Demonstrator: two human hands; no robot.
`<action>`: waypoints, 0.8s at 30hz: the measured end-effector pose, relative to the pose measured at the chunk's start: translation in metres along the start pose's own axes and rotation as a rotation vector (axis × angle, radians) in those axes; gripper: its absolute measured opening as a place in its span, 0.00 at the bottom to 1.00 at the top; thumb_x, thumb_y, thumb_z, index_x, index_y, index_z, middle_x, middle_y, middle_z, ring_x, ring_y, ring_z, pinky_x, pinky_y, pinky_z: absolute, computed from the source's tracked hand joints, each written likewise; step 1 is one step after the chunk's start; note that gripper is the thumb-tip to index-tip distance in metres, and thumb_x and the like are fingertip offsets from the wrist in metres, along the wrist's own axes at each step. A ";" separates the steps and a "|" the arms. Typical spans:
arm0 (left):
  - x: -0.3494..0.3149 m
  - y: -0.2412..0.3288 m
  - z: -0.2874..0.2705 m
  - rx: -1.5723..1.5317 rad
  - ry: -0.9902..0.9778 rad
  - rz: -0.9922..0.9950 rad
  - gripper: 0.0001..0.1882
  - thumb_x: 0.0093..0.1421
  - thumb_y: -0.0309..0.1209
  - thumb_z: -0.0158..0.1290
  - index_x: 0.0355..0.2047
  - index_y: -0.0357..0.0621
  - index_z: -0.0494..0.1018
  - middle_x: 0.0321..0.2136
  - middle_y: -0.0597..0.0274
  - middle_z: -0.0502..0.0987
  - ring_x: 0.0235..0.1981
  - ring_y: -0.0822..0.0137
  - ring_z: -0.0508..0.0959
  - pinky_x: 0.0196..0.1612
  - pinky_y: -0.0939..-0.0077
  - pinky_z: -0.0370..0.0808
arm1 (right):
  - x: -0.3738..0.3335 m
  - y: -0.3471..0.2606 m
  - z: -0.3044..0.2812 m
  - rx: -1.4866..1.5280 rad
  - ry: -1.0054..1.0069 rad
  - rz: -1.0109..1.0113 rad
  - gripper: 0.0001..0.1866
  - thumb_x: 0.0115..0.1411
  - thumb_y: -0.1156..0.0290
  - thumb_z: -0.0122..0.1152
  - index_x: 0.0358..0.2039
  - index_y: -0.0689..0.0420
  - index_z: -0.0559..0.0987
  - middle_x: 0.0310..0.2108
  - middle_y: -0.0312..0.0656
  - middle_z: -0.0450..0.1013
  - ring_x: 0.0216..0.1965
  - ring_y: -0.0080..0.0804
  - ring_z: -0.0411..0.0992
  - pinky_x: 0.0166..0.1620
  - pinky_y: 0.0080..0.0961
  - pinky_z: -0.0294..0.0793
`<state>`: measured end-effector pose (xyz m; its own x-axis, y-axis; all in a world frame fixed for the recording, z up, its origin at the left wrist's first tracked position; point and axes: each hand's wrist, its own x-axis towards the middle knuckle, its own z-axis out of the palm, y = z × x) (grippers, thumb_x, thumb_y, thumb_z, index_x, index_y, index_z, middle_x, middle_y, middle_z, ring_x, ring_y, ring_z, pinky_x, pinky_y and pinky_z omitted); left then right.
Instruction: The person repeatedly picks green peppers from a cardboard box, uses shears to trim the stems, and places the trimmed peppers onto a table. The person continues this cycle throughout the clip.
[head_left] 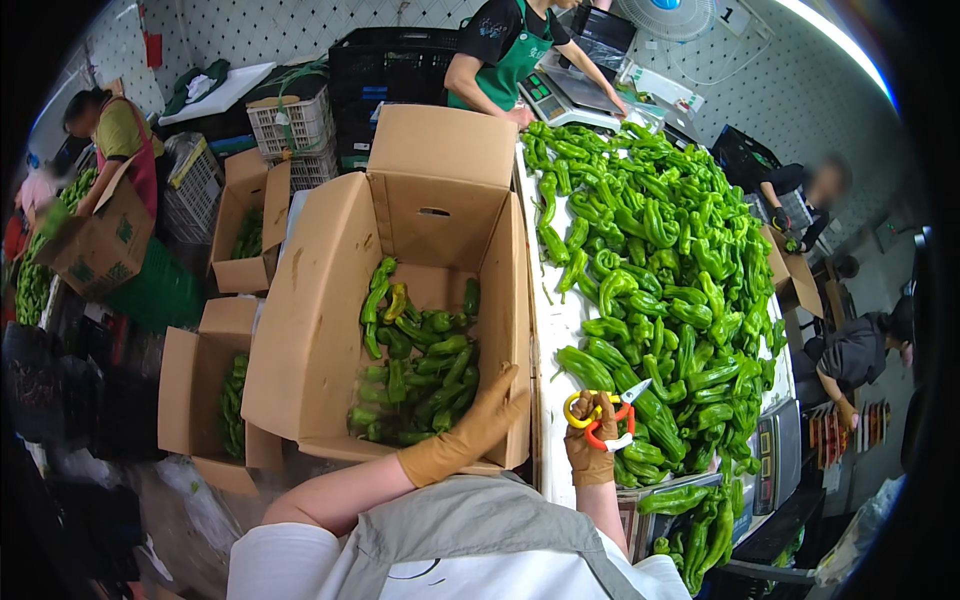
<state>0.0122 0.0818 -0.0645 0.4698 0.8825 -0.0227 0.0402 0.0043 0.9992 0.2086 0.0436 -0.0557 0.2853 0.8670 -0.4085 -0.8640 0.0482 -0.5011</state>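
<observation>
My left hand (pixel 480 420), in a brown glove, reaches over the near right corner of a large open cardboard box (pixel 322 290). Its fingers look stretched out along the inside of the right wall, with nothing visible held in them. Inside the box lies a layer of green peppers (pixel 425 375), one of them partly yellow. My right hand (pixel 592 445), gloved too, is closed on scissors (pixel 612 413) with yellow, red and white handles, blades pointing up and right. Just beyond the blades a big heap of green peppers (pixel 670 290) covers the white table (pixel 552 440).
Two smaller cardboard boxes (pixel 180 390) with peppers stand at the left. A scale (pixel 545 97) and a person in a green apron (pixel 515 60) are at the far end. More peppers (pixel 710 535) lie near right by a second scale (pixel 778 455). Other people work at both sides.
</observation>
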 end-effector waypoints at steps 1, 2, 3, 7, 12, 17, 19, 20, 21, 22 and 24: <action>0.001 0.001 -0.010 -0.493 -0.044 -0.118 0.30 0.66 0.38 0.39 0.62 0.32 0.46 0.62 0.48 0.52 0.63 0.58 0.55 0.63 0.67 0.52 | 0.000 0.002 0.003 -0.013 0.000 0.007 0.09 0.58 0.68 0.58 0.34 0.61 0.72 0.28 0.42 0.73 0.26 0.27 0.70 0.29 0.20 0.72; -0.001 0.022 -0.018 -0.876 0.023 -0.218 0.28 0.67 0.41 0.37 0.61 0.37 0.51 0.60 0.51 0.55 0.61 0.60 0.58 0.62 0.66 0.56 | 0.001 0.001 0.003 -0.020 -0.005 0.016 0.09 0.58 0.68 0.58 0.34 0.61 0.72 0.28 0.42 0.73 0.25 0.28 0.70 0.29 0.20 0.72; 0.000 0.027 -0.029 -1.119 0.030 -0.297 0.27 0.66 0.42 0.37 0.60 0.39 0.53 0.60 0.51 0.56 0.61 0.59 0.58 0.62 0.65 0.56 | 0.002 -0.001 0.003 -0.028 -0.016 0.028 0.09 0.58 0.68 0.57 0.33 0.61 0.72 0.28 0.42 0.73 0.25 0.28 0.70 0.30 0.20 0.72; -0.002 0.016 -0.040 -1.429 0.065 -0.302 0.28 0.65 0.46 0.39 0.59 0.41 0.56 0.58 0.50 0.60 0.59 0.57 0.60 0.62 0.63 0.57 | 0.001 -0.005 -0.004 -0.097 -0.061 0.018 0.09 0.59 0.68 0.57 0.33 0.61 0.71 0.28 0.43 0.74 0.25 0.29 0.71 0.30 0.20 0.73; 0.006 0.003 -0.029 -1.421 0.039 -0.352 0.27 0.64 0.46 0.43 0.57 0.42 0.59 0.54 0.54 0.64 0.56 0.59 0.64 0.60 0.64 0.60 | -0.005 -0.004 -0.007 -0.202 -0.088 -0.083 0.08 0.59 0.69 0.56 0.34 0.60 0.71 0.28 0.42 0.73 0.25 0.28 0.71 0.31 0.21 0.74; 0.027 -0.031 -0.021 -1.214 0.215 -0.413 0.21 0.64 0.47 0.42 0.48 0.44 0.65 0.41 0.65 0.71 0.42 0.69 0.69 0.51 0.70 0.67 | -0.009 -0.001 -0.007 -0.271 -0.121 -0.086 0.09 0.58 0.69 0.57 0.35 0.58 0.68 0.28 0.42 0.71 0.25 0.27 0.68 0.31 0.20 0.71; 0.027 -0.042 -0.025 -1.151 0.136 -0.376 0.22 0.64 0.47 0.41 0.51 0.45 0.64 0.43 0.65 0.70 0.43 0.69 0.69 0.51 0.71 0.65 | -0.013 0.001 -0.005 -0.314 -0.131 -0.092 0.10 0.58 0.69 0.57 0.35 0.58 0.68 0.29 0.42 0.70 0.26 0.26 0.67 0.32 0.20 0.70; 0.027 -0.045 -0.025 -1.121 0.096 -0.359 0.23 0.65 0.48 0.40 0.52 0.45 0.63 0.43 0.65 0.70 0.43 0.69 0.69 0.51 0.72 0.65 | -0.014 0.001 -0.004 -0.337 -0.135 -0.095 0.10 0.58 0.69 0.57 0.36 0.58 0.67 0.29 0.42 0.69 0.26 0.26 0.66 0.32 0.21 0.69; 0.023 -0.031 -0.025 -1.064 0.087 -0.370 0.26 0.65 0.49 0.38 0.56 0.44 0.59 0.48 0.64 0.67 0.47 0.70 0.67 0.52 0.73 0.63 | -0.015 0.002 -0.005 -0.365 -0.114 -0.103 0.10 0.57 0.70 0.57 0.35 0.57 0.66 0.29 0.42 0.69 0.26 0.26 0.65 0.32 0.21 0.67; 0.018 -0.020 -0.023 -0.963 0.082 -0.359 0.27 0.65 0.48 0.38 0.57 0.43 0.58 0.51 0.63 0.65 0.50 0.69 0.65 0.55 0.72 0.61 | -0.014 0.001 -0.007 -0.353 -0.127 -0.091 0.10 0.56 0.70 0.57 0.35 0.56 0.66 0.29 0.42 0.69 0.26 0.26 0.65 0.32 0.20 0.67; 0.010 -0.005 -0.020 -0.762 0.075 -0.328 0.29 0.65 0.48 0.37 0.59 0.40 0.54 0.56 0.61 0.61 0.56 0.68 0.62 0.59 0.70 0.57 | -0.011 0.003 -0.011 -0.332 -0.162 -0.064 0.11 0.56 0.70 0.58 0.34 0.55 0.65 0.29 0.42 0.69 0.26 0.27 0.64 0.31 0.20 0.65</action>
<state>-0.0005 0.1000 -0.0686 0.4774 0.8098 -0.3409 -0.4554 0.5599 0.6922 0.2078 0.0282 -0.0609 0.2421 0.9359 -0.2560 -0.6575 -0.0358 -0.7526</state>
